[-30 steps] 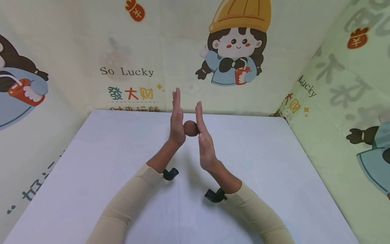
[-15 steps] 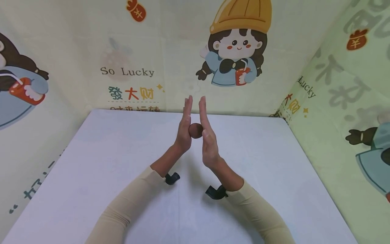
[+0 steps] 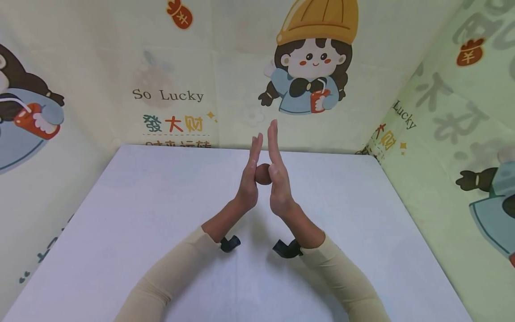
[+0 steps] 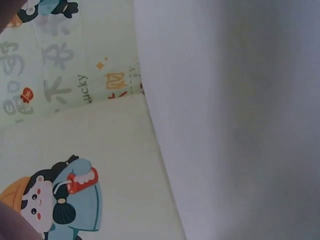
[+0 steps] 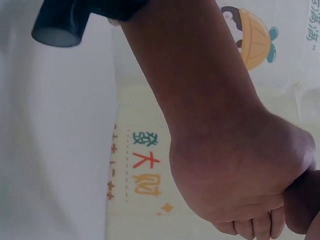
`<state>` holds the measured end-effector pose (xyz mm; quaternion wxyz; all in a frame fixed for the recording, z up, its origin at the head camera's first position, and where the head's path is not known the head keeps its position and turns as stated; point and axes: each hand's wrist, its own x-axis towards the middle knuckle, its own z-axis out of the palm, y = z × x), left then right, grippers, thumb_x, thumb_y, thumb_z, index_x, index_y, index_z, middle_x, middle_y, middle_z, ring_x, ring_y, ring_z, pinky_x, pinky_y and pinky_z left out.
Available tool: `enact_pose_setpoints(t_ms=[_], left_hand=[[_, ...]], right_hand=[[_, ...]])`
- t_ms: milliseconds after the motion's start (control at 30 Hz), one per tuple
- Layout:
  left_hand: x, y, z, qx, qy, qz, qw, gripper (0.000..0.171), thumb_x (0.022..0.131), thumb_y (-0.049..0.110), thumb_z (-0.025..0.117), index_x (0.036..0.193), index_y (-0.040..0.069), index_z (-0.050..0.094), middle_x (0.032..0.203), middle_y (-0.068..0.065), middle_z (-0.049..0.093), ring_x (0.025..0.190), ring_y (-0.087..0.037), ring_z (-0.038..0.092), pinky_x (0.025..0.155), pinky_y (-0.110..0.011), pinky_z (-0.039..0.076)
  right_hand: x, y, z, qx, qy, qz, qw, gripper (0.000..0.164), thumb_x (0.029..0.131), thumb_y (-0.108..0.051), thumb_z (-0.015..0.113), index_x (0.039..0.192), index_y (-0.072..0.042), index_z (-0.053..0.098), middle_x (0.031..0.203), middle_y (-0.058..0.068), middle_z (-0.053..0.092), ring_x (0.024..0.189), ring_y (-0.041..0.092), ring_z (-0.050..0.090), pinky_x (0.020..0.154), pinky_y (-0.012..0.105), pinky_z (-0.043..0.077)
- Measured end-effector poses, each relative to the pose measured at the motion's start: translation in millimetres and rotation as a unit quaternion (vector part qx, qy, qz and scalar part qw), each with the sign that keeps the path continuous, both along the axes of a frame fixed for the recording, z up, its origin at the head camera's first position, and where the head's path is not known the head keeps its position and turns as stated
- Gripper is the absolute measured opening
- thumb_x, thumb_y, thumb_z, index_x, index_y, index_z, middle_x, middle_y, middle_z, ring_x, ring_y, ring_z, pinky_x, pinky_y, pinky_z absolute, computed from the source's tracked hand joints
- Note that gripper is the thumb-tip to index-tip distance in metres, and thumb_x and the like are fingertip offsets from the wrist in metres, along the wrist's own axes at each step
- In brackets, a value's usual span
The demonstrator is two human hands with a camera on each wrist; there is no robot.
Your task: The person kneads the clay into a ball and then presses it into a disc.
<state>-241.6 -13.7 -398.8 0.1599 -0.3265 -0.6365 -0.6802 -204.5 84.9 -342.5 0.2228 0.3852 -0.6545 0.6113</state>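
My left grip (image 3: 248, 181) presses a brown ball (image 3: 263, 174) against my right grip (image 3: 280, 181) above the pale counter (image 3: 141, 214).

I judge the step in hand to be rolling, or simply pressing, the ball between my palms; the next move calls for even pressure from both sides, since a slack squeeze could drop it. At left, one grip stands flat, fingers straight and leaning inward, curled round nothing. The ball lies between, touching both grips, and appears raised off the counter. At right, the other is likewise flat, its straight fingertips reaching higher in the head view; neither holds the ball alone.
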Motion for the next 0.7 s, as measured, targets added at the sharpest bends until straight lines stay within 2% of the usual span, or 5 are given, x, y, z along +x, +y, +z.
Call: enact_pose_setpoints(t_ms=[67, 167, 267, 300, 700], left_hand=[[4.0, 2.0, 0.6, 0.004, 0.01, -0.006, 0.9999, 0.063, 0.108, 0.022, 0.01, 0.168, 0.004, 0.015, 0.176, -0.006, 0.011, 0.161, -0.017, -0.003, 0.127, -0.047, 0.0], [10.5, 4.9, 2.4, 0.01, 0.024, -0.017, 0.9995, 0.064, 0.107, 0.021, 0.011, 0.167, 0.002, 0.015, 0.176, -0.009, 0.011, 0.161, -0.02, -0.003, 0.127, -0.046, 0.0], [16.6, 8.0, 5.1, 0.007, 0.032, -0.027, 0.9991, 0.065, 0.108, 0.029, 0.013, 0.168, 0.002, 0.014, 0.176, -0.007, 0.01, 0.161, -0.02, -0.003, 0.127, -0.046, 0.0], [18.7, 8.9, 6.4, 0.005, 0.034, -0.029, 0.999, 0.066, 0.109, 0.033, 0.013, 0.168, 0.002, 0.013, 0.176, -0.007, 0.01, 0.161, -0.02, -0.003, 0.127, -0.046, 0.0], [37.2, 13.5, 20.0, 0.018, 0.067, -0.059, 0.9959, 0.078, 0.11, 0.052, 0.015, 0.167, 0.0, 0.005, 0.176, -0.009, 0.008, 0.161, -0.028, -0.006, 0.127, -0.049, -0.002]], right_hand=[[-1.3, 2.0, 1.6, -0.004, -0.004, -0.001, 1.0, 0.08, 0.109, -0.053, 0.023, 0.167, -0.002, 0.003, 0.176, 0.006, -0.007, 0.158, 0.02, 0.019, 0.126, 0.044, 0.012], [-4.4, 5.8, 4.9, -0.008, -0.008, -0.004, 1.0, 0.079, 0.109, -0.052, 0.023, 0.168, -0.003, 0.002, 0.176, 0.005, -0.007, 0.157, 0.014, 0.019, 0.126, 0.041, 0.012], [-7.8, 10.0, 9.8, -0.014, -0.006, -0.01, 1.0, 0.081, 0.109, -0.053, 0.023, 0.167, -0.001, 0.003, 0.176, 0.007, -0.006, 0.158, 0.015, 0.016, 0.127, 0.041, 0.008], [-9.1, 11.3, 11.8, -0.014, -0.004, -0.013, 1.0, 0.081, 0.109, -0.053, 0.023, 0.167, 0.0, 0.002, 0.176, 0.008, -0.006, 0.161, 0.019, -0.005, 0.127, 0.043, -0.001], [-10.3, 17.0, 23.4, -0.02, 0.003, -0.009, 1.0, 0.091, 0.108, -0.06, 0.023, 0.164, 0.008, -0.001, 0.174, 0.019, -0.009, 0.161, 0.022, -0.007, 0.127, 0.044, -0.004]])
